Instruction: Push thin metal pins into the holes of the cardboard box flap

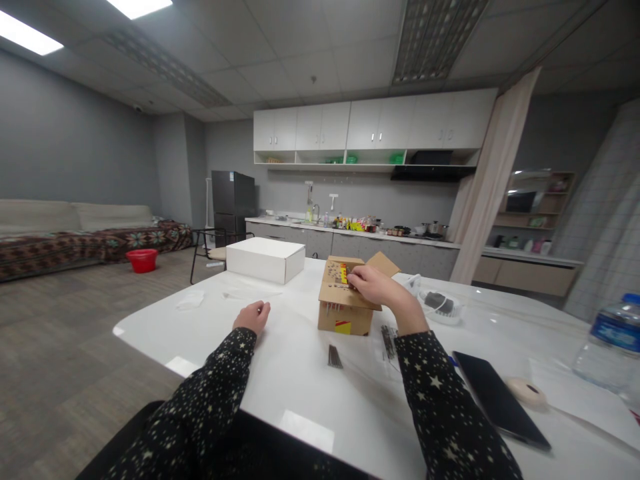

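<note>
A brown cardboard box (346, 318) stands on the white table, with its flap (384, 264) raised at the back right. Many small dark specks, either holes or nail heads, dot its top, and thin rods show along its upper front edge. My right hand (370, 283) is at the top of the box, fingertips pinched against it; whatever they hold is too small to make out. Resting on the table left of the box, my left hand (253, 317) is curled closed, its inside hidden. A small bundle of thin metal rods, maybe nails (335, 357), lies before the box; more rods (388, 342) lie by my right wrist.
A white box (265, 259) stands at the table's back left, near crumpled clear plastic (191, 300). On the right are a white round device with a cable (443, 307), a black tablet or phone (500, 399), a beige mouse-like object (527, 392) and a water bottle (611, 343).
</note>
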`<action>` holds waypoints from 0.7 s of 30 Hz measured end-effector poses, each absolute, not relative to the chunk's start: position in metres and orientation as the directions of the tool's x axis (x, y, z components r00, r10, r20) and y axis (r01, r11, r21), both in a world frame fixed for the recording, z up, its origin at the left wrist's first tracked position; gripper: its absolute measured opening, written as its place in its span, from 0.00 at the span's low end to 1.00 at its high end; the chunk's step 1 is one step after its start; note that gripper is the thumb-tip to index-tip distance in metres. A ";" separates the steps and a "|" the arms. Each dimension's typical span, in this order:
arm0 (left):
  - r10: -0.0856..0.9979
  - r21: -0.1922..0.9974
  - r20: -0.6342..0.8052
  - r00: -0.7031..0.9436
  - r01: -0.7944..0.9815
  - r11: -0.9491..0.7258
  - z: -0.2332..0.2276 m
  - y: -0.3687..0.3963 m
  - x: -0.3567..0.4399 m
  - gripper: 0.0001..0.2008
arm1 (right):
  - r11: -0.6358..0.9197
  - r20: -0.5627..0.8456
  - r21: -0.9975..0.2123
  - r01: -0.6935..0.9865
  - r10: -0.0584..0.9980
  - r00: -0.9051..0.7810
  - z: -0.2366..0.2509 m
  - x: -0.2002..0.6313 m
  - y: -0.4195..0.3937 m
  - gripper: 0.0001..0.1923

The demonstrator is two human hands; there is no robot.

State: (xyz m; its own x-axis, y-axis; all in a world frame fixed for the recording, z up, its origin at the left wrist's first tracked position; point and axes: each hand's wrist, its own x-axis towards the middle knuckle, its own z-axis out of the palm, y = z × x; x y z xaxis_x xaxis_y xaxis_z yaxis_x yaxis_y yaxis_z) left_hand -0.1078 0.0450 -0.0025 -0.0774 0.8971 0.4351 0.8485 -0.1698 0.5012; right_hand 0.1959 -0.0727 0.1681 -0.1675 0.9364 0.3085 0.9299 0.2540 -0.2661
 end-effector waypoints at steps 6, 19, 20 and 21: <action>0.898 0.509 0.430 -0.088 0.845 -0.161 -0.002 0.043 -0.107 0.18 | 0.215 0.294 -0.263 0.941 0.946 -0.134 0.170 0.200 -0.073 0.15; 0.902 0.514 0.422 -0.095 0.845 -0.151 0.002 0.039 -0.105 0.18 | 0.275 0.313 -0.273 0.922 0.931 -0.185 0.169 0.200 -0.073 0.15; 0.902 0.514 0.422 -0.096 0.844 -0.151 0.003 0.038 -0.105 0.18 | 0.283 0.310 -0.270 0.920 0.930 -0.195 0.168 0.199 -0.072 0.15; 0.901 0.513 0.423 -0.094 0.844 -0.153 0.003 0.038 -0.105 0.18 | 0.283 0.307 -0.267 0.921 0.931 -0.197 0.168 0.199 -0.071 0.15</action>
